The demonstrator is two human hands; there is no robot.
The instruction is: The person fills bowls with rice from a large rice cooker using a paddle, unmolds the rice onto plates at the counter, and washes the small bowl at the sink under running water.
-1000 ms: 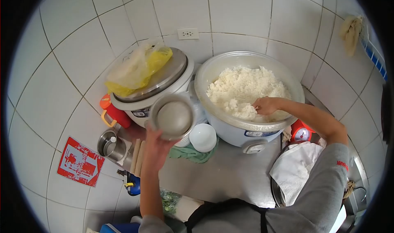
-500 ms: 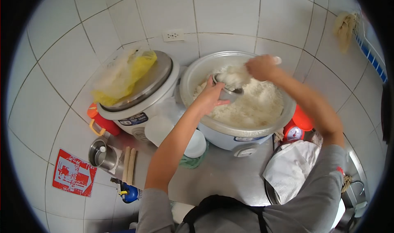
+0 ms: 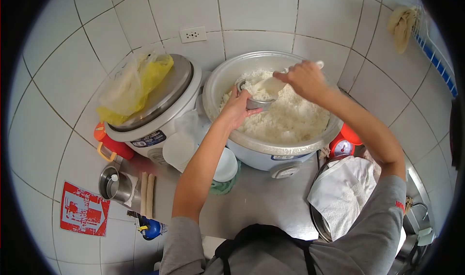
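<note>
My left hand (image 3: 237, 109) grips a small metal cup (image 3: 262, 105) with rice in it, held tilted over the left part of a large rice cooker (image 3: 278, 150). Wrapped round the handle of a white rice paddle (image 3: 272, 85) is my right hand (image 3: 305, 81). The paddle's blade rests against the rice at the cup's mouth. White rice (image 3: 290, 119) lies loose across the inside of the cooker. My fingers cover part of the paddle's handle.
At left stands a second rice cooker (image 3: 167, 122), its lid bearing a yellow plastic bag (image 3: 143, 93). White bowls (image 3: 226, 166) are in front. A steel pot (image 3: 114, 184) and wooden sticks (image 3: 147, 195) lie left; a red scale (image 3: 341, 146) and white cloth (image 3: 341, 188) lie right.
My right hand has moved slightly down and left, bringing the paddle onto the cup's rice. The whole view has shifted a little; my left hand still holds the cup.
</note>
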